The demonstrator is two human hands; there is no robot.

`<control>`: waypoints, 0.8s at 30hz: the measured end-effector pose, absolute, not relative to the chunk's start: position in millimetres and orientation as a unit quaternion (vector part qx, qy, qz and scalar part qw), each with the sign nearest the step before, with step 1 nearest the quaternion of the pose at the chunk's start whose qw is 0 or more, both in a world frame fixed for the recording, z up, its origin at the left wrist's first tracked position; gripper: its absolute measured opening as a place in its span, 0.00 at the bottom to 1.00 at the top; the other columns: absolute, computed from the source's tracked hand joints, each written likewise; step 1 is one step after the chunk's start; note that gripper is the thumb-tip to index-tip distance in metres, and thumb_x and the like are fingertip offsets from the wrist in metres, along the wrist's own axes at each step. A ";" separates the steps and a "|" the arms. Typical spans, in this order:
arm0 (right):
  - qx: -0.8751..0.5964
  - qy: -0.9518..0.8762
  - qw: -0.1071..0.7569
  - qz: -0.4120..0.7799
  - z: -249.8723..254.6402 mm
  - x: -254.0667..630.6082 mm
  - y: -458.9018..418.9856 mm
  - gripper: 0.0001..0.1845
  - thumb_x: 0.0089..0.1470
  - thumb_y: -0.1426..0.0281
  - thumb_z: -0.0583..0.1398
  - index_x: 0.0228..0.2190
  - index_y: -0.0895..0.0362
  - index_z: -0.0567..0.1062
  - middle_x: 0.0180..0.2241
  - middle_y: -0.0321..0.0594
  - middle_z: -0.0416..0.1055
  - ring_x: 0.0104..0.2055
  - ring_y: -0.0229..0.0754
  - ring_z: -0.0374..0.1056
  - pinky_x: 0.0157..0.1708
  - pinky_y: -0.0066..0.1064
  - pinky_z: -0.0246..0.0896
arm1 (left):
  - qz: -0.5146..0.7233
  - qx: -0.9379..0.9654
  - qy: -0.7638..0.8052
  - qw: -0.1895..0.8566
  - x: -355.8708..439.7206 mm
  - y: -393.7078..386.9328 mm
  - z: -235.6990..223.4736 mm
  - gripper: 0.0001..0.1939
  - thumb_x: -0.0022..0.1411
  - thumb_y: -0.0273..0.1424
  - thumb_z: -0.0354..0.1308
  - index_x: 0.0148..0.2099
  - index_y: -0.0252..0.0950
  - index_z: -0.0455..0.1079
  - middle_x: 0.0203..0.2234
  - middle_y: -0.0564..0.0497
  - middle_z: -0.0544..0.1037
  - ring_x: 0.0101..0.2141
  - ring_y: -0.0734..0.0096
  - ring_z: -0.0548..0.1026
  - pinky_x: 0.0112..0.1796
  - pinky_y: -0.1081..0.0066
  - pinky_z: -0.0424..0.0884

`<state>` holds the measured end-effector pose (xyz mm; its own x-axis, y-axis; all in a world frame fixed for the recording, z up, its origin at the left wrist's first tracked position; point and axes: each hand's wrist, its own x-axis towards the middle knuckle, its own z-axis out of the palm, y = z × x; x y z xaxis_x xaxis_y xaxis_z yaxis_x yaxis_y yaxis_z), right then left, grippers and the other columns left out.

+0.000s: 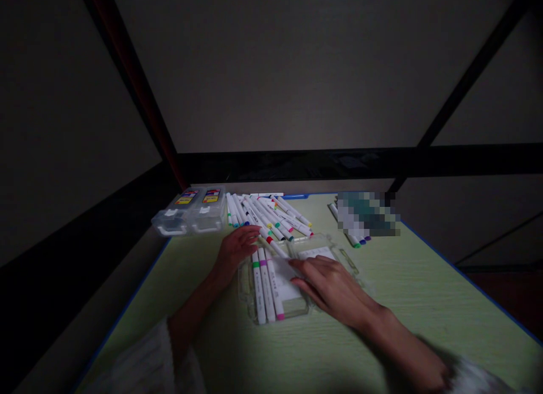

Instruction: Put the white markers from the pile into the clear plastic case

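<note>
A clear plastic case lies open on the light green table. Three white markers with green, purple and pink caps lie side by side inside it. My left hand is at the case's far left corner, its fingers curled on a white marker with a red band. My right hand rests flat over the case's right part, fingers stretched toward the markers. A pile of several white markers lies just beyond the case.
Two shut clear cases with colourful labels sit at the table's far left. More markers and a blurred-out patch lie at the far right. A dark rail runs behind the table. The blue table edge runs along the right.
</note>
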<state>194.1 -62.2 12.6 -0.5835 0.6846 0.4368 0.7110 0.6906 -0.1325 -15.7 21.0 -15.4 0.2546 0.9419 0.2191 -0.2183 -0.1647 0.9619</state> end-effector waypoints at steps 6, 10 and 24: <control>-0.389 -0.886 0.246 -0.062 12.0 194.1 -61.2 0.13 0.59 0.68 0.46 0.30 0.60 0.67 0.24 0.41 0.69 0.27 0.38 0.63 0.28 0.30 0.56 | 0.514 0.551 0.333 0.567 -15.0 19.3 -12.7 0.17 0.42 0.27 0.64 0.39 0.35 0.70 0.41 0.48 0.73 0.44 0.65 0.69 0.47 0.68 0.62; -0.362 -0.895 0.243 -0.095 11.7 193.7 -59.7 0.14 0.58 0.71 0.46 0.24 0.58 0.66 0.21 0.37 0.66 0.23 0.36 0.59 0.26 0.29 0.51 | 0.508 0.553 0.335 0.569 -14.5 18.5 -12.3 0.18 0.42 0.28 0.64 0.39 0.35 0.70 0.41 0.48 0.73 0.46 0.63 0.68 0.49 0.66 0.61; -0.314 -0.911 0.240 -0.120 13.5 194.5 -61.1 0.13 0.57 0.75 0.46 0.35 0.59 0.70 0.22 0.37 0.63 0.24 0.36 0.57 0.24 0.30 0.48 | 0.502 0.558 0.357 0.556 -13.3 18.3 -11.7 0.17 0.42 0.29 0.64 0.38 0.35 0.70 0.39 0.48 0.74 0.43 0.63 0.70 0.45 0.67 0.64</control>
<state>194.5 -61.1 13.5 -0.6876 0.5140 0.5128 0.6292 0.7742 0.0678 -13.3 18.3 -11.7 0.2409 0.9567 0.1636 -0.1610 -0.1269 0.9788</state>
